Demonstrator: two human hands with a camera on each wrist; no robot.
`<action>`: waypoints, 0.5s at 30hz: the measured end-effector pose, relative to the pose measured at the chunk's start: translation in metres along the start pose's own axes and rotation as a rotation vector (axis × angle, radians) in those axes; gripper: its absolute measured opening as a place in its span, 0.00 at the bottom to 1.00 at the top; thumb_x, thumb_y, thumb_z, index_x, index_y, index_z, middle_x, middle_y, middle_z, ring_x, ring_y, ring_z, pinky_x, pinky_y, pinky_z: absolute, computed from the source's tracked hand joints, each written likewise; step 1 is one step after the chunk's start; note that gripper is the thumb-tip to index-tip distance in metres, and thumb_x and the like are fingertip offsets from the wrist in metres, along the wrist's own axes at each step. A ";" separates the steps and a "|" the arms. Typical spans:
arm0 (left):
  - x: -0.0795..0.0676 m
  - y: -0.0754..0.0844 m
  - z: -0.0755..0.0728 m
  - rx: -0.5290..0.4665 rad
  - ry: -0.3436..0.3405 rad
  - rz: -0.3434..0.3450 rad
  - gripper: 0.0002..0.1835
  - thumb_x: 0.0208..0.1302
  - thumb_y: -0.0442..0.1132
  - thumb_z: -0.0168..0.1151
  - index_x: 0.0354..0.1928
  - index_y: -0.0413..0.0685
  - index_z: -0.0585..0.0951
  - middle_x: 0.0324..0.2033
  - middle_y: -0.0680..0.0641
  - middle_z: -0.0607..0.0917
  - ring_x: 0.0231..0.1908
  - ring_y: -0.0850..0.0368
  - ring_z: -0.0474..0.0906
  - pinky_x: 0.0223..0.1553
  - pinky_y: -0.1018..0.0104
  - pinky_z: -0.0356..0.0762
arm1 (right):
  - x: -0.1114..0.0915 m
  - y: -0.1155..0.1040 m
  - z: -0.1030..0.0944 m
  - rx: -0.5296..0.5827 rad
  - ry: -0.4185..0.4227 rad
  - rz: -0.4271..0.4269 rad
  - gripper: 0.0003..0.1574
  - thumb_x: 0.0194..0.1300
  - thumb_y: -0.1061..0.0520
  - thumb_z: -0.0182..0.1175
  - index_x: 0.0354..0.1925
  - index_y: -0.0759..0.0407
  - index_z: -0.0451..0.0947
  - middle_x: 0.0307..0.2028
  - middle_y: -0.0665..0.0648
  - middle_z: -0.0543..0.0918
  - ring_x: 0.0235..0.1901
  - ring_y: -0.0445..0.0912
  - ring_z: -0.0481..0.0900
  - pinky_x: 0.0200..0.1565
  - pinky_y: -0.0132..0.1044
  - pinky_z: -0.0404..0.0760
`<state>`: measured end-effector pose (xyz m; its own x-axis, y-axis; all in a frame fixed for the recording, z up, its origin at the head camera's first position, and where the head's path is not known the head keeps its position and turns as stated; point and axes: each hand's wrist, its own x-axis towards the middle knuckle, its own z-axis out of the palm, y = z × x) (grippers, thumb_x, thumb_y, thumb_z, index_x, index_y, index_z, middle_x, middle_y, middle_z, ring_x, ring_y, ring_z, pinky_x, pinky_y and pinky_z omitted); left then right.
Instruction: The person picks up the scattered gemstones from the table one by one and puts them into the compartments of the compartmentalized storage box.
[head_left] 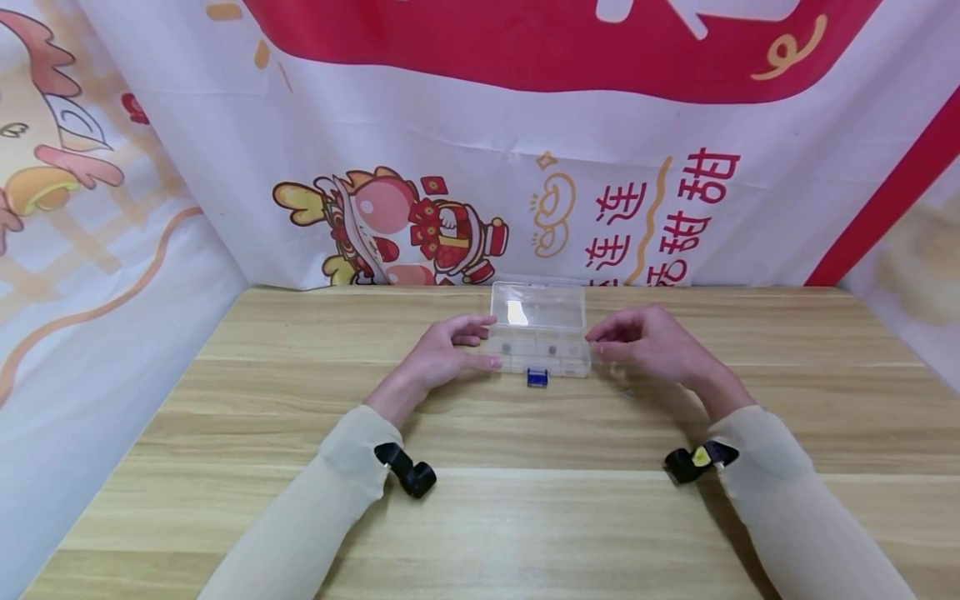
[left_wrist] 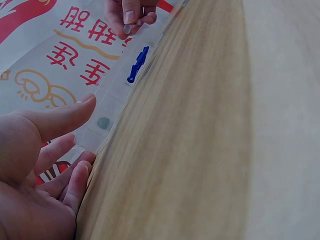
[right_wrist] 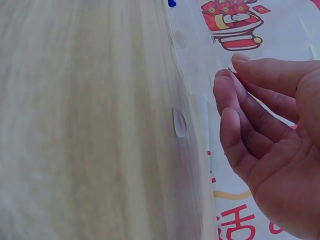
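Note:
A clear plastic compartment box (head_left: 536, 363) stands on the table with its transparent lid (head_left: 555, 307) raised at the back. A blue latch (head_left: 537, 378) sits at its front edge. Small greyish round pieces (head_left: 552, 350) lie in some compartments. My left hand (head_left: 441, 353) holds the box's left end, thumb by the front corner and fingers toward the back. Beside the right end, my right hand (head_left: 654, 343) pinches a small clear piece (left_wrist: 127, 29) between thumb and forefinger. Another small clear piece (right_wrist: 179, 123) lies on the table below the right hand.
The wood-grain table (head_left: 525, 517) runs back to a printed white and red cloth (head_left: 465, 125) hanging just behind the box. Side cloth (head_left: 112, 350) hangs at the left. Black wrist cameras (head_left: 408, 471) are strapped over both sleeves.

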<state>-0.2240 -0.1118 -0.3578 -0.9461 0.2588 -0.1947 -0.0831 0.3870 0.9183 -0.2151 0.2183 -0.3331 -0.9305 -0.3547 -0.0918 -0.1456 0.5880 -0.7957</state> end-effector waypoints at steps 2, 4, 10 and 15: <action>0.000 0.000 0.000 -0.001 0.001 0.000 0.38 0.58 0.41 0.82 0.71 0.65 0.79 0.65 0.51 0.81 0.67 0.50 0.74 0.76 0.49 0.69 | 0.001 0.000 0.001 -0.001 0.001 0.002 0.15 0.71 0.54 0.69 0.54 0.55 0.87 0.47 0.59 0.88 0.44 0.54 0.83 0.42 0.39 0.85; 0.000 0.000 0.000 -0.002 0.001 -0.001 0.38 0.58 0.41 0.82 0.71 0.65 0.79 0.65 0.51 0.81 0.67 0.50 0.74 0.76 0.49 0.69 | 0.001 -0.001 0.001 -0.005 0.002 0.005 0.15 0.71 0.55 0.68 0.54 0.55 0.87 0.47 0.59 0.88 0.44 0.54 0.82 0.42 0.39 0.85; 0.001 -0.001 0.000 0.000 0.002 0.001 0.38 0.58 0.41 0.82 0.71 0.65 0.79 0.65 0.51 0.81 0.67 0.50 0.74 0.76 0.49 0.69 | 0.001 -0.005 0.004 -0.031 0.009 -0.006 0.15 0.71 0.54 0.69 0.54 0.54 0.88 0.45 0.59 0.86 0.41 0.52 0.80 0.39 0.35 0.81; 0.001 -0.002 0.000 -0.003 0.000 0.001 0.38 0.58 0.41 0.82 0.71 0.64 0.78 0.65 0.51 0.81 0.67 0.49 0.74 0.76 0.49 0.69 | 0.001 -0.010 0.006 -0.058 0.021 -0.011 0.16 0.71 0.54 0.69 0.54 0.54 0.88 0.45 0.58 0.87 0.41 0.50 0.78 0.38 0.33 0.78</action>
<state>-0.2247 -0.1122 -0.3597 -0.9462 0.2591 -0.1936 -0.0830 0.3840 0.9196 -0.2124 0.2072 -0.3288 -0.9355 -0.3462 -0.0705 -0.1743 0.6258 -0.7602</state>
